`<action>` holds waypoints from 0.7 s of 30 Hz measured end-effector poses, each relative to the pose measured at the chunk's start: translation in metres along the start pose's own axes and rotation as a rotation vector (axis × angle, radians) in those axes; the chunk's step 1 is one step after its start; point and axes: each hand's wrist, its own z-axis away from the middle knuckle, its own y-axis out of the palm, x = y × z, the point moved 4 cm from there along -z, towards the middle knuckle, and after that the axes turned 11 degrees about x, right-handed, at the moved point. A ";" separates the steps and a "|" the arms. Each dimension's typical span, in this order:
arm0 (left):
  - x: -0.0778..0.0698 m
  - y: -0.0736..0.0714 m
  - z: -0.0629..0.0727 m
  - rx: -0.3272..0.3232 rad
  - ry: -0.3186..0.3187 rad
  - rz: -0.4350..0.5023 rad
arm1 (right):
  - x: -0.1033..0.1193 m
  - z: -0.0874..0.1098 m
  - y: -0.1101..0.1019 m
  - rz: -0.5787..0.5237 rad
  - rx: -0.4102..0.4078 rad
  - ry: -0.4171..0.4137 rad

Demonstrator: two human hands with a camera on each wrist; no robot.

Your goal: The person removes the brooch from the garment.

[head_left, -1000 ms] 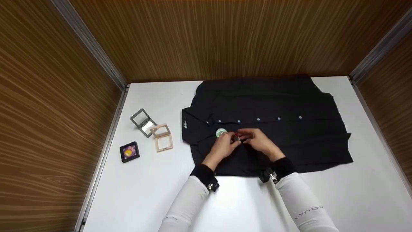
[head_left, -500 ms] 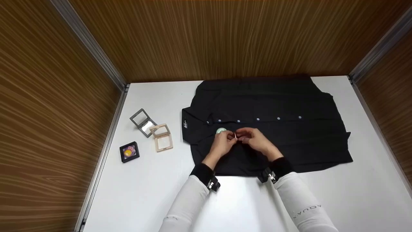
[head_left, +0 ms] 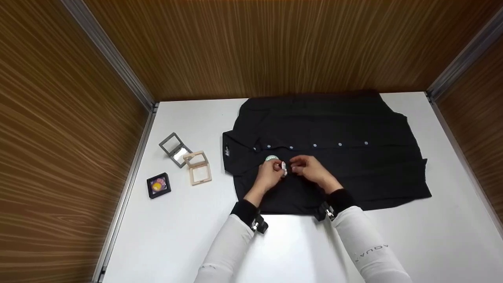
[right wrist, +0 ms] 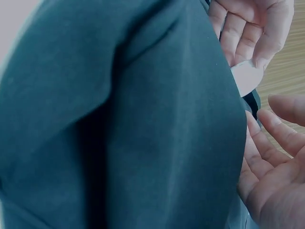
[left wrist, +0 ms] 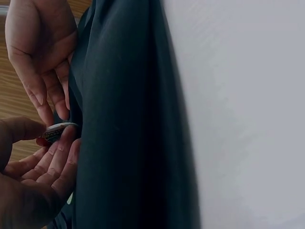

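A dark button-up shirt (head_left: 334,169) lies flat, its collar toward the left. Over its chest my left hand (head_left: 268,175) pinches a round pin badge (head_left: 283,169) between thumb and fingers; its pale side faces right. In the left wrist view this badge (left wrist: 58,130) is seen nearly edge-on, and in the right wrist view the badge (right wrist: 248,78) shows a plain whitish face. Just right of it is my right hand (head_left: 313,171), its fingers loosely bent, holding nothing and apart from the badge. A green-and-white round badge (head_left: 271,158) sits on the shirt, partly hidden by my left hand.
Left of the shirt on the white table (head_left: 188,228) lie an unfolded grey frame case (head_left: 175,149), a beige frame case (head_left: 198,168) touching it, and a black case (head_left: 158,185) with a purple-and-yellow badge inside. Wood-grain panels (head_left: 251,51) enclose the back and sides.
The badge has turned in my fingers from its dark, red-edged face to its pale side. My right hand has come off it and now stands slightly apart to the right.
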 end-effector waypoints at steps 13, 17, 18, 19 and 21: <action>0.012 -0.003 0.003 0.025 -0.051 0.246 | -0.004 -0.017 0.001 0.124 -0.028 0.018; 0.014 -0.004 0.003 0.021 -0.061 0.280 | -0.005 -0.023 0.003 0.172 -0.027 0.029; 0.015 -0.004 0.004 0.021 -0.063 0.288 | -0.005 -0.024 0.004 0.182 -0.030 0.030; 0.015 -0.004 0.003 0.021 -0.066 0.292 | -0.006 -0.025 0.004 0.194 -0.035 0.030; 0.016 -0.004 0.004 0.021 -0.071 0.299 | -0.006 -0.026 0.004 0.224 -0.048 0.026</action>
